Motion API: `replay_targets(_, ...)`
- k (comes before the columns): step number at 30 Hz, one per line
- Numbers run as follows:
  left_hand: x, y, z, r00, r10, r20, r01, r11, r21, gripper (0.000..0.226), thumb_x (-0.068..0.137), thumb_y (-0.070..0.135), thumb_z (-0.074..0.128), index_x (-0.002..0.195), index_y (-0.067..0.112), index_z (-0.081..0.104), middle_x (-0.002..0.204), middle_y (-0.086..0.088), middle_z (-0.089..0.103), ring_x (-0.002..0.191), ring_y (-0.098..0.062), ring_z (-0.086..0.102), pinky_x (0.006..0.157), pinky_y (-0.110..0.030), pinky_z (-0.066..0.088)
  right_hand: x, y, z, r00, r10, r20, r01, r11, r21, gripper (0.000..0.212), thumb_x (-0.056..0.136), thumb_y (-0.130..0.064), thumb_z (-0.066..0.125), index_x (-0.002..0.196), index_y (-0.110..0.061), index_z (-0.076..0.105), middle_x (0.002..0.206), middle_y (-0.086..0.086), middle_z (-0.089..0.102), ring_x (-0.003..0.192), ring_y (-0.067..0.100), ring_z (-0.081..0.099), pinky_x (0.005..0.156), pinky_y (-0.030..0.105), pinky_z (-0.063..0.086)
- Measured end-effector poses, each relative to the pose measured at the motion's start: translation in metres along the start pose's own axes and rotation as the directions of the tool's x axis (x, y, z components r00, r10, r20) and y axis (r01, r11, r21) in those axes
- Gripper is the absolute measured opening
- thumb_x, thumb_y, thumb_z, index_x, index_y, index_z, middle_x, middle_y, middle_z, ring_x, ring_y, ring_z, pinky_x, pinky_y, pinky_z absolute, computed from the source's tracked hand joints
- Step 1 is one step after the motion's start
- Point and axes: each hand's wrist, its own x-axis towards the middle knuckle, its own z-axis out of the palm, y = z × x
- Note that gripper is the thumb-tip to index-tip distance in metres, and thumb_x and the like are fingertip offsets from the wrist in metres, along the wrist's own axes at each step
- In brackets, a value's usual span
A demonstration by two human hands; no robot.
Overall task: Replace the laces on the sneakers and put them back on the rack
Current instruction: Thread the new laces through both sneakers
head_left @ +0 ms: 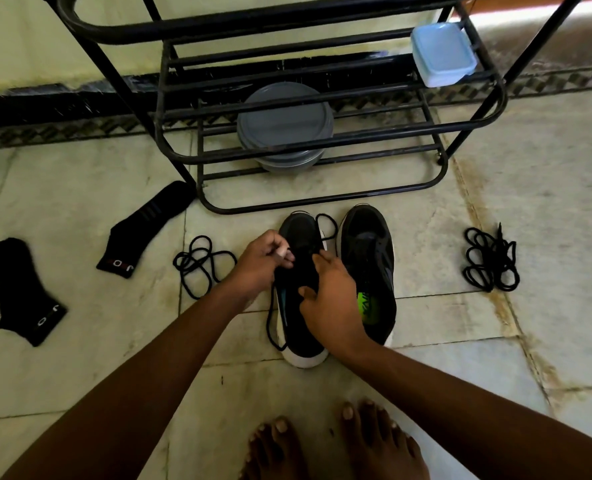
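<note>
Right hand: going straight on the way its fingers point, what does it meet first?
The right hand, holding the sneaker, would probably meet the lace loop beside the toe first, then the rack's bottom rail; depth unclear.

The person's arms are bare: the left forearm [170,351] and the right forearm [461,393] show uncovered skin from the lower frame edge up to the wrists, and both look long and slim in the wide lens. The left hand [263,261] and the right hand [329,299] are bare too. One finger of the left hand carries a small pale patch, too blurred to tell nail from plaster. The left foot [277,448] and the right foot [381,441] are bare, with short toenails.
</note>
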Motion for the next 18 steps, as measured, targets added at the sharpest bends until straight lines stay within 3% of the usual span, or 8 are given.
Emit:
replay_targets(4, -0.005, -0.001, -0.015, 0.990, -0.132, 0.056, 0.143, 0.934, -0.327, 0.020, 0.110, 0.018, 0.042, 0.093, 0.023, 0.050, 0.106, -0.004, 0.075, 0.097, -0.013, 0.074, 0.072, -0.036, 0.041, -0.006, 0.000, 0.010, 1.000, 0.008, -0.008, -0.008, 1.000, 0.020, 0.058, 0.089, 0.008, 0.059, 0.145, -0.004, 0.049, 0.156, 0.010, 0.040, 0.140, 0.021, 0.043, 0.083, -0.013, 0.015)
replay_targets(8, -0.007, -0.004, -0.023, 0.995, -0.100, -0.014, 0.076, 0.830, -0.552, 0.020, 0.110, 0.016, 0.041, 0.092, 0.024, 0.046, 0.112, -0.006, 0.077, 0.114, -0.023, 0.070, 0.068, -0.033, 0.035, -0.005, 0.003, 0.018, 1.000, -0.012, 0.000, 0.012, 1.000, 0.004, 0.054, 0.086, 0.006, 0.058, 0.139, -0.006, 0.054, 0.154, 0.008, 0.045, 0.115, 0.018, 0.063, 0.092, 0.010, 0.043)
replay_targets(11, -0.007, 0.000, -0.037, 0.992, -0.090, -0.093, -0.013, 0.646, -0.764, 0.027, 0.105, 0.003, 0.036, 0.086, 0.019, 0.048, 0.072, -0.004, 0.065, 0.075, -0.020, 0.069, 0.078, -0.036, 0.050, -0.004, 0.006, 0.023, 1.000, -0.018, -0.016, 0.018, 1.000, -0.002, 0.052, 0.085, 0.004, 0.058, 0.136, -0.006, 0.055, 0.154, 0.008, 0.044, 0.109, 0.021, 0.066, 0.096, 0.031, 0.056)
replay_targets(13, -0.010, 0.007, -0.050, 0.988, -0.067, -0.136, -0.075, 0.561, -0.825, 0.031, 0.100, -0.003, 0.029, 0.082, 0.016, 0.047, 0.059, -0.001, 0.042, 0.052, -0.015, 0.044, 0.063, -0.029, 0.048, -0.004, 0.006, 0.024, 0.999, -0.026, -0.028, 0.026, 1.000, -0.001, 0.052, 0.084, 0.003, 0.058, 0.135, -0.006, 0.056, 0.152, 0.009, 0.046, 0.111, 0.023, 0.065, 0.096, 0.036, 0.056)
replay_targets(15, -0.016, 0.015, -0.064, 0.967, 0.020, -0.252, -0.172, 0.783, -0.598, 0.029, 0.102, -0.001, 0.031, 0.085, 0.014, 0.049, 0.060, 0.000, 0.040, 0.050, -0.012, 0.035, 0.052, -0.025, 0.034, -0.004, 0.007, 0.024, 0.999, -0.032, -0.044, 0.033, 0.999, 0.018, 0.052, 0.083, 0.004, 0.057, 0.134, -0.006, 0.056, 0.148, 0.010, 0.050, 0.116, 0.025, 0.063, 0.098, 0.038, 0.056)
replay_targets(16, -0.017, 0.014, -0.072, 0.944, 0.129, -0.304, -0.219, 0.934, -0.281, 0.025, 0.104, 0.003, 0.038, 0.087, 0.014, 0.053, 0.064, 0.002, 0.046, 0.053, -0.011, 0.039, 0.053, -0.025, 0.034, -0.004, 0.007, 0.025, 0.998, -0.030, -0.053, 0.031, 0.999, 0.034, 0.053, 0.083, 0.005, 0.057, 0.135, -0.006, 0.055, 0.146, 0.011, 0.052, 0.118, 0.026, 0.063, 0.099, 0.040, 0.055)
replay_targets(17, -0.017, 0.011, -0.080, 0.914, 0.273, -0.301, -0.244, 0.961, 0.131, 0.018, 0.102, 0.007, 0.047, 0.089, 0.014, 0.058, 0.070, 0.004, 0.054, 0.059, -0.009, 0.048, 0.057, -0.026, 0.040, -0.004, 0.009, 0.026, 0.998, -0.024, -0.060, 0.027, 0.998, 0.060, 0.056, 0.083, 0.005, 0.056, 0.138, -0.006, 0.053, 0.144, 0.012, 0.054, 0.120, 0.028, 0.062, 0.100, 0.041, 0.055)
replay_targets(18, -0.018, 0.006, -0.087, 0.895, 0.383, -0.229, -0.239, 0.845, 0.479, 0.010, 0.098, 0.013, 0.058, 0.091, 0.017, 0.063, 0.077, 0.007, 0.059, 0.069, -0.009, 0.056, 0.064, -0.028, 0.047, -0.004, 0.009, 0.026, 0.998, -0.016, -0.062, 0.021, 0.996, 0.086, 0.061, 0.083, 0.005, 0.056, 0.142, -0.007, 0.050, 0.141, 0.013, 0.057, 0.120, 0.028, 0.063, 0.100, 0.043, 0.055)
